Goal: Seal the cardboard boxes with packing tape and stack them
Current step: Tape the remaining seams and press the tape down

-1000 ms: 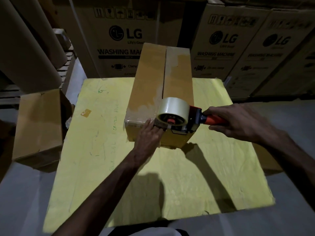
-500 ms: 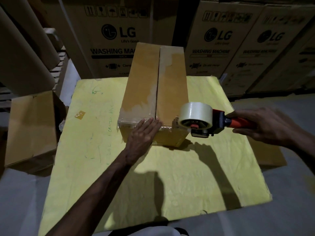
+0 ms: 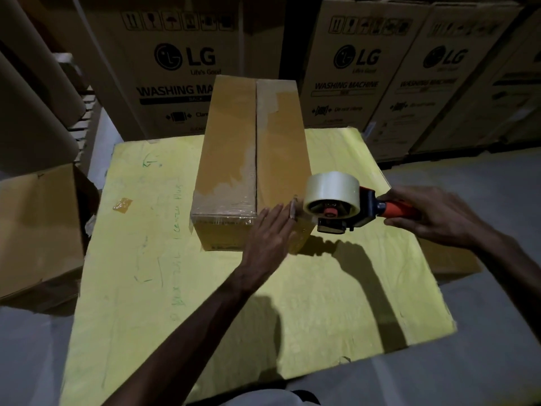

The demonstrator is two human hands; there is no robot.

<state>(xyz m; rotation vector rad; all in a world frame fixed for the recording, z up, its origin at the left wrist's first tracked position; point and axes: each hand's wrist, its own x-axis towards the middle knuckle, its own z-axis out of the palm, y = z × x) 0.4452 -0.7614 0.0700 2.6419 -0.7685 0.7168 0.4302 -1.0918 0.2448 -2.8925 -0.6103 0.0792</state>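
Head view. Box (image 3: pixel 251 159): closed, contents hidden, on counter (image 3: pixel 205 303), long axis running away from the person. Left hand (image 3: pixel 269 232): fingers straight, flat on its near end. Right hand (image 3: pixel 433 212): grips tape gun (image 3: pixel 333 197) beside near right corner.

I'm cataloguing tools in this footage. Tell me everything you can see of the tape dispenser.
The tape dispenser is a hand-held gun: a dark frame carrying a roll of clear, whitish tape on a red-centred hub, with an orange handle pointing right. The right hand grips that handle, holding it off the yellow table beside the near right corner of the cardboard box. Its front plate sits by the left hand, which lies flat on the box; contact is unclear.
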